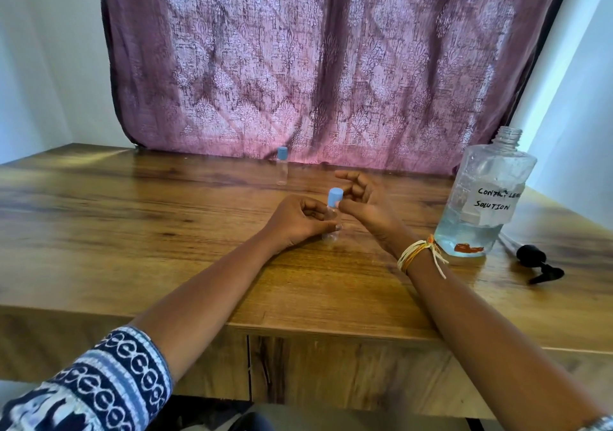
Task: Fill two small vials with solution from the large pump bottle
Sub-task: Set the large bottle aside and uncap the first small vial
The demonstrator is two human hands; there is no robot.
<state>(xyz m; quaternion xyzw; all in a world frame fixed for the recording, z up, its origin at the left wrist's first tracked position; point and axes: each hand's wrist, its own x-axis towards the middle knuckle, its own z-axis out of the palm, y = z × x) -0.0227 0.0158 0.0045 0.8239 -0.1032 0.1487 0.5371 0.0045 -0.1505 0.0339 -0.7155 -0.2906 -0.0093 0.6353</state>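
A small clear vial with a blue cap [334,198] stands upright on the wooden table [132,231] at its middle. My left hand [300,220] grips the vial's body with curled fingers. My right hand [360,198] is just right of the cap, thumb touching or nearly touching it, fingers loosely curled. A second clear vial with a blue cap [282,165] stands alone farther back near the curtain. The large clear bottle [481,195], labelled "contact lens solution", stands at the right with its neck uncapped and liquid in its lower part. Its black pump head [537,263] lies on the table beside it.
A purple patterned curtain [331,65] hangs behind the table's back edge. White walls flank both sides. The table's front edge runs below my forearms, with a panel seam under it.
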